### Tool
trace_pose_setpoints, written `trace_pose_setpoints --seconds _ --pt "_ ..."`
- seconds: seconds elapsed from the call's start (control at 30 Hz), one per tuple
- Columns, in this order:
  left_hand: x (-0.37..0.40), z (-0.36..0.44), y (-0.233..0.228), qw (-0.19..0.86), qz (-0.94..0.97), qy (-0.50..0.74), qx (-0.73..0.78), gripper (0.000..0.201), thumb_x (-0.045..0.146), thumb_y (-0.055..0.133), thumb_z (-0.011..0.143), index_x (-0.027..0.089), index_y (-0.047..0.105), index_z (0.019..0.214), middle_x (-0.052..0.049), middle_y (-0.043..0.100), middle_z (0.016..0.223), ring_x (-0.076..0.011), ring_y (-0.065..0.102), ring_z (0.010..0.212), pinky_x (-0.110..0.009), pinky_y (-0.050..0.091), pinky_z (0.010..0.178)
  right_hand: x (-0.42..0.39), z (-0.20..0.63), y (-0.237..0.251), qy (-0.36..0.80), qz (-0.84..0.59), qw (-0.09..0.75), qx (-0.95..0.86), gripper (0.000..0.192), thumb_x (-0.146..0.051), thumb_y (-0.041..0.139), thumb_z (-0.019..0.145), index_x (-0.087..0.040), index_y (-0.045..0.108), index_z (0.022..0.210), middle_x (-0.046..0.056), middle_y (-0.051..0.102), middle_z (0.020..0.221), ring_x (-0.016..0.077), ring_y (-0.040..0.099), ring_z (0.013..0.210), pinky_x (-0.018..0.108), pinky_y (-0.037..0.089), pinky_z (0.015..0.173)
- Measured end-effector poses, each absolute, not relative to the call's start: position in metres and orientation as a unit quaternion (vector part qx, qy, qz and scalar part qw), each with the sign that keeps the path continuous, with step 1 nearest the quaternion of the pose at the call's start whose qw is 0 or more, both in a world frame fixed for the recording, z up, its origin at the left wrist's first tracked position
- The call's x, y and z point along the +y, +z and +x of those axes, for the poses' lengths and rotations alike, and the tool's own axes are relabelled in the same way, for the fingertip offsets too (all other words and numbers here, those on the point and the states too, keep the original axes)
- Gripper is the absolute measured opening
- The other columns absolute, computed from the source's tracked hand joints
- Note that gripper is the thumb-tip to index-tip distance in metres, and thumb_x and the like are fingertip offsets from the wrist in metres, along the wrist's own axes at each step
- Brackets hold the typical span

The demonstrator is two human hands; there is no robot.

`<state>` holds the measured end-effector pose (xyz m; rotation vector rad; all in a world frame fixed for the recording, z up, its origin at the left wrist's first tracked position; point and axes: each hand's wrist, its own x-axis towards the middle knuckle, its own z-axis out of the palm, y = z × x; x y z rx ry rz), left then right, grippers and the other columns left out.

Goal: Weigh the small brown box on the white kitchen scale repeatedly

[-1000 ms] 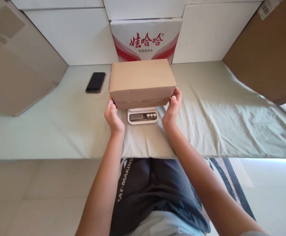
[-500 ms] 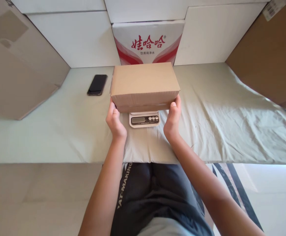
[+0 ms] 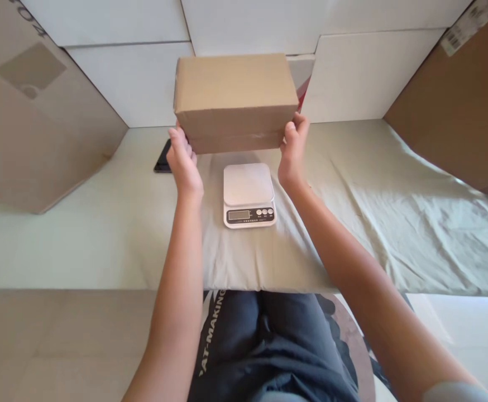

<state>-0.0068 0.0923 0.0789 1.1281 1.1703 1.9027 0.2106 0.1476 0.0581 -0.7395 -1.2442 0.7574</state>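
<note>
We see only a sliver of the black phone behind the left hand. The closed brown cardboard box hides most of the red-and-white printed carton. The small white scale's display is unreadable.

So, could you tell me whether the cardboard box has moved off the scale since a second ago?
Yes. The cardboard box, held between the left hand and right hand, is lifted up and away; the scale platform now shows bare.

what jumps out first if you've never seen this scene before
A plain cardboard box fills the upper middle, held in the air between the left hand and right hand. Directly below it a small white kitchen scale sits bare on the pale green cloth.
</note>
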Motion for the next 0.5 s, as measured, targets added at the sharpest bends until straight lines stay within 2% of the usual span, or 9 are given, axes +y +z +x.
trace_pose_setpoints --seconds 0.1,0.23,0.33,0.5 --pt "0.122 -0.01 0.053 0.347 0.406 0.712 0.455 0.09 0.087 0.03 0.096 0.025 0.056 0.156 -0.01 0.043 0.174 -0.0272 0.028 0.168 -0.048 0.022 0.138 0.175 0.208 0.032 0.368 -0.335 0.678 -0.541 0.053 -0.075 0.049 0.095 -0.031 0.047 0.124 0.007 0.057 0.14 0.0247 0.056 0.141 0.053 0.05 0.123" --pt "0.146 -0.017 0.014 0.344 0.445 0.698 0.443 0.101 0.096 0.032 0.086 0.027 0.057 0.156 -0.009 0.043 0.175 -0.0298 0.023 0.17 -0.047 0.021 0.138 0.187 0.213 -0.003 0.399 -0.356 0.669 -0.516 0.053 -0.074 0.053 0.092 -0.031 0.044 0.123 0.007 0.057 0.142 0.0227 0.059 0.137 0.052 0.051 0.121" --pt "0.158 -0.018 -0.007 0.358 0.451 0.692 0.434 0.102 0.096 0.03 0.086 0.028 0.057 0.156 -0.009 0.041 0.176 -0.0282 0.025 0.169 -0.044 0.023 0.137 0.191 0.218 -0.014 0.404 -0.362 0.668 -0.51 0.049 -0.069 0.054 0.093 -0.031 0.044 0.122 0.007 0.058 0.14 0.0216 0.059 0.135 0.052 0.05 0.122" --pt "0.166 -0.013 -0.022 0.396 0.42 0.689 0.438 0.104 0.095 0.035 0.086 0.023 0.054 0.158 -0.014 0.038 0.177 -0.0281 0.035 0.166 -0.043 0.029 0.135 0.196 0.222 -0.014 0.42 -0.377 0.67 -0.482 0.043 -0.063 0.057 0.092 -0.029 0.047 0.116 0.006 0.06 0.134 0.0219 0.061 0.13 0.056 0.048 0.125"
